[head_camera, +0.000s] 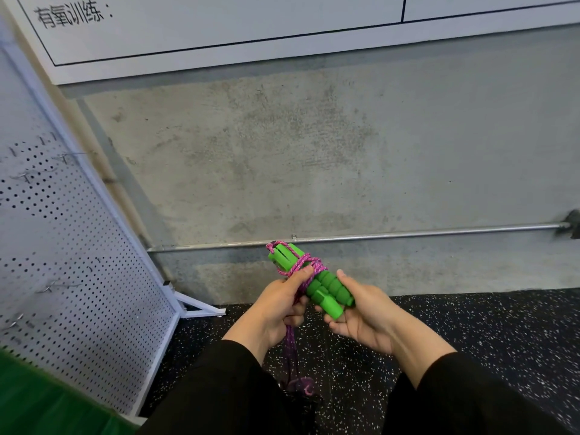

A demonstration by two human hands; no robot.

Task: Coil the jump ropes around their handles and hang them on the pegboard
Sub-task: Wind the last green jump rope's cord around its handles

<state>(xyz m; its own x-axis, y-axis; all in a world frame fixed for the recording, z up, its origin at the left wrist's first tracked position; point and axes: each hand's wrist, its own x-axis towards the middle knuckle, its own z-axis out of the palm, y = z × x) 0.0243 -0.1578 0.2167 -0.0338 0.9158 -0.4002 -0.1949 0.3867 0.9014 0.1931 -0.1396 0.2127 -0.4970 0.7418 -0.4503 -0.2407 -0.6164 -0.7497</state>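
Observation:
Two green jump-rope handles [317,281] lie side by side, pointing up and away from me. My right hand [361,315] grips their lower ends from below. A purple and pink rope [309,265] is wound a few turns around the upper part of the handles. My left hand [282,302] pinches the rope just beside the handles, and the loose rope [292,359] hangs down from that hand to the floor between my arms. The white pegboard [62,262] stands at the left with metal hooks [47,288] on it.
A concrete wall with a metal pipe [408,235] along its base is straight ahead. A white board with printed text [219,26] hangs above. The floor is black speckled rubber [470,324]. The pegboard's white foot [201,309] juts out. Something green [37,400] fills the lower left corner.

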